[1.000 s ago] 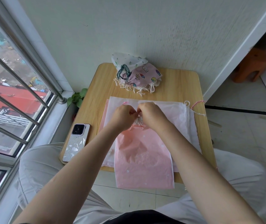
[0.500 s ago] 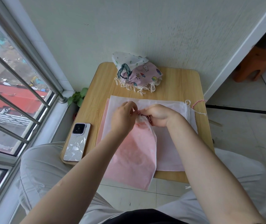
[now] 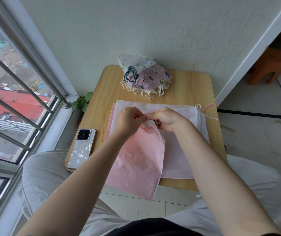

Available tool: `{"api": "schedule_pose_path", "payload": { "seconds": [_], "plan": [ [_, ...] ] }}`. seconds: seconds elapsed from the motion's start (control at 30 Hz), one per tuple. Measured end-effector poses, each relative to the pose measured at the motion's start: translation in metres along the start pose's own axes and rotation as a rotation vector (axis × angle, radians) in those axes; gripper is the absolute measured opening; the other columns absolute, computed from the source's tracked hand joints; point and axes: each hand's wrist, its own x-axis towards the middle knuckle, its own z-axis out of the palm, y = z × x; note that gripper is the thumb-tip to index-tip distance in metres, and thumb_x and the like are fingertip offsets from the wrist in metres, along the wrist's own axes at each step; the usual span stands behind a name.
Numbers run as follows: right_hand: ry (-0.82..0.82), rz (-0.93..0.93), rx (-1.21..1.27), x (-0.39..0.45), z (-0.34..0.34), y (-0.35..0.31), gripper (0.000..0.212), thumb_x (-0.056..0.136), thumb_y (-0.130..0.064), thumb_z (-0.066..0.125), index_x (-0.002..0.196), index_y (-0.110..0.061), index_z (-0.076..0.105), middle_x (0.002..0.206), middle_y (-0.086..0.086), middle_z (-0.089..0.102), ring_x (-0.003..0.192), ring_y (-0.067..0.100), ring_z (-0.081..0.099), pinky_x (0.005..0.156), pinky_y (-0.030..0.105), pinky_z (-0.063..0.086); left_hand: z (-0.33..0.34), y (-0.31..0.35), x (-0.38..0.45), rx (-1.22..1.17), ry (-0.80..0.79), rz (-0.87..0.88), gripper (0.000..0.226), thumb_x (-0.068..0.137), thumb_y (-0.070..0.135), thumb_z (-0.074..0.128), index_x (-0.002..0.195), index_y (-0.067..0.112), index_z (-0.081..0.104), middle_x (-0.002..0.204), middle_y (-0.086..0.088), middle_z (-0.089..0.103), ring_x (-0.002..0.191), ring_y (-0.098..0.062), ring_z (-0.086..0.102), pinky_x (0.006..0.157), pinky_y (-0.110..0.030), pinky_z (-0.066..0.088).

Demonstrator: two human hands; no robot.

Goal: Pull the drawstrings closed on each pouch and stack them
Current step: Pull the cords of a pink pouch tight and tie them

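Observation:
A pink pouch (image 3: 139, 159) lies on the small wooden table (image 3: 102, 92), its bottom hanging over the near edge and its neck bunched together. My left hand (image 3: 128, 120) and my right hand (image 3: 166, 119) meet at that neck, both pinching the pink drawstring. Under it lies a flat white pouch (image 3: 185, 150) with its strings (image 3: 204, 110) trailing at the right. At the back of the table sits a pile of closed pouches (image 3: 144, 74), white and patterned pink.
A phone (image 3: 81, 148) lies at the table's left front corner. A window with metal bars (image 3: 17, 99) is to the left, a small plant (image 3: 82, 102) below it. The wall rises right behind the table. An orange stool (image 3: 265, 68) stands far right.
The pink pouch's body has swung left and its neck has bunched tighter. Both hands stay at the neck, the right one now lying more to the right.

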Motion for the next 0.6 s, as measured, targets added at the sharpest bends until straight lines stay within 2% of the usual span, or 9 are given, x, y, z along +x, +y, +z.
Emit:
{"api": "schedule_pose_path", "payload": {
  "seconds": [0.13, 0.2, 0.27, 0.37, 0.5, 0.6],
  "plan": [
    [0.031, -0.066, -0.026, -0.002, -0.001, 0.000, 0.012, 0.091, 0.000, 0.062, 0.102, 0.001, 0.068, 0.082, 0.010, 0.068, 0.072, 0.018, 0.065, 0.064, 0.024, 0.056, -0.003, 0.006, 0.005, -0.091, -0.119, -0.131, 0.013, 0.089, 0.019, 0.060, 0.085, 0.010, 0.067, 0.073, 0.003, 0.057, 0.063, -0.012, 0.048, 0.053, -0.021, 0.036],
    [0.059, -0.098, -0.064, -0.002, 0.000, 0.000, 0.016, 0.089, -0.001, 0.066, 0.104, 0.003, 0.068, 0.081, 0.009, 0.069, 0.070, 0.016, 0.066, 0.063, 0.023, 0.055, -0.006, 0.007, 0.007, -0.154, -0.190, -0.211, 0.021, 0.090, 0.018, 0.051, 0.084, 0.003, 0.064, 0.074, -0.001, 0.056, 0.064, -0.016, 0.047, 0.056, -0.025, 0.037],
    [0.107, -0.132, -0.126, 0.000, 0.000, 0.001, 0.014, 0.086, -0.003, 0.070, 0.099, 0.001, 0.069, 0.081, 0.009, 0.069, 0.071, 0.017, 0.066, 0.068, 0.025, 0.056, -0.009, 0.008, 0.008, -0.212, -0.246, -0.281, 0.024, 0.091, 0.019, 0.046, 0.074, 0.004, 0.056, 0.069, -0.004, 0.051, 0.062, -0.019, 0.042, 0.059, -0.030, 0.035],
    [0.190, -0.178, -0.242, 0.005, -0.002, 0.002, 0.016, 0.083, -0.007, 0.074, 0.098, 0.000, 0.071, 0.084, 0.008, 0.070, 0.077, 0.018, 0.066, 0.077, 0.031, 0.056, -0.011, 0.007, 0.009, -0.262, -0.251, -0.318, 0.024, 0.092, 0.017, 0.045, 0.069, 0.009, 0.043, 0.061, -0.004, 0.041, 0.055, -0.017, 0.034, 0.055, -0.029, 0.029],
    [0.319, -0.231, -0.432, 0.007, -0.008, 0.004, 0.009, 0.086, -0.007, 0.071, 0.093, -0.003, 0.073, 0.073, -0.001, 0.063, 0.069, 0.011, 0.057, 0.069, 0.022, 0.048, -0.016, -0.009, 0.011, -0.179, -0.184, -0.296, 0.032, 0.092, 0.024, 0.048, 0.064, 0.012, 0.036, 0.061, -0.008, 0.035, 0.056, -0.020, 0.030, 0.057, -0.032, 0.024],
    [0.405, -0.270, -0.543, 0.008, -0.013, 0.004, 0.008, 0.088, -0.007, 0.068, 0.092, -0.006, 0.074, 0.077, -0.001, 0.064, 0.075, 0.012, 0.056, 0.074, 0.024, 0.045, -0.019, -0.020, 0.011, -0.005, -0.204, -0.237, 0.044, 0.097, 0.030, 0.048, 0.059, 0.014, 0.031, 0.055, -0.001, 0.032, 0.053, -0.018, 0.029, 0.054, -0.029, 0.023]
  ]
}}
